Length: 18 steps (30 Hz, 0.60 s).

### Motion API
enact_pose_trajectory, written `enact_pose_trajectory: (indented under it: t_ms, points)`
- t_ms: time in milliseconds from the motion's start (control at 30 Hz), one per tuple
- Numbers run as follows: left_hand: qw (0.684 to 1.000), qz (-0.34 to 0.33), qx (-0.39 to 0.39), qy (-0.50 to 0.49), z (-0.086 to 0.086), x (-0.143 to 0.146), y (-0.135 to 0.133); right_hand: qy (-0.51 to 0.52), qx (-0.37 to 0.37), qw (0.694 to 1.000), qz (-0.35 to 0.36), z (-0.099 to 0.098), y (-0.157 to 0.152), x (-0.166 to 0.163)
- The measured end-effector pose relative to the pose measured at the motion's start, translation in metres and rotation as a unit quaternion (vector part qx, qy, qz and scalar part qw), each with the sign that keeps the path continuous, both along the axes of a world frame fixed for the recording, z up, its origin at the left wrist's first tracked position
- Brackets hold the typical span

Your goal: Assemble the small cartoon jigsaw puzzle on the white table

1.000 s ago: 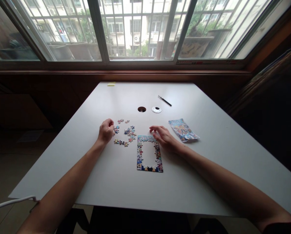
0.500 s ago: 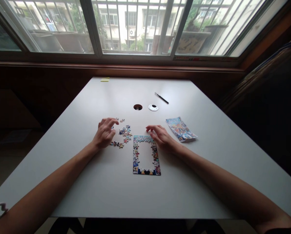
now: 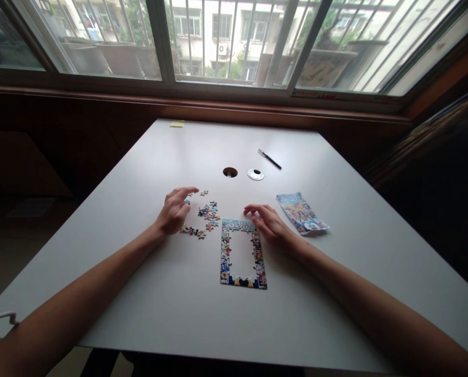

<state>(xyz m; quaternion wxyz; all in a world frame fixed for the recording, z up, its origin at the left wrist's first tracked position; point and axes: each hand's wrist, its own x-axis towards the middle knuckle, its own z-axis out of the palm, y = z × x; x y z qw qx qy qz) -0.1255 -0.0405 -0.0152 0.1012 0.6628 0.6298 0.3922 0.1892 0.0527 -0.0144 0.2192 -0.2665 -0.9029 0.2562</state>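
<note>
Covering part of the scattered puzzle pieces (image 3: pixel 209 211) just left of the middle of the frame, the left hand (image 3: pixel 174 212) has its grip loose, thumb and index finger parted, the index stretched toward a few pieces above the main cluster. Whether a fingertip touches any of them cannot be told. The right hand (image 3: pixel 273 226), just right of the middle, has a relaxed grip too, fingers bent and slightly separated beside the upper right corner of the puzzle border (image 3: pixel 225 256); contact there is unclear. That border lies flat near the middle, a joined rectangle around a pale centre, with the loose pieces near its upper left. All of it rests on the white tabletop (image 3: pixel 159 303). A colourful printed sheet (image 3: pixel 302 212) lies right of the right hand. In the upper middle are a round hole (image 3: pixel 230 172), a silver disc (image 3: pixel 255 174) and a dark pen (image 3: pixel 270 159).
</note>
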Motion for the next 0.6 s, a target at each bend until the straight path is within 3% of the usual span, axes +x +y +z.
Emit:
enact_pose_trajectory:
  t_ms: [600]
  points:
    - [0.992,0.021,-0.033,-0.119,0.0008,-0.004,-0.005,0.002,-0.022,1.0,-0.005,0.0004,0.0002,0.0007]
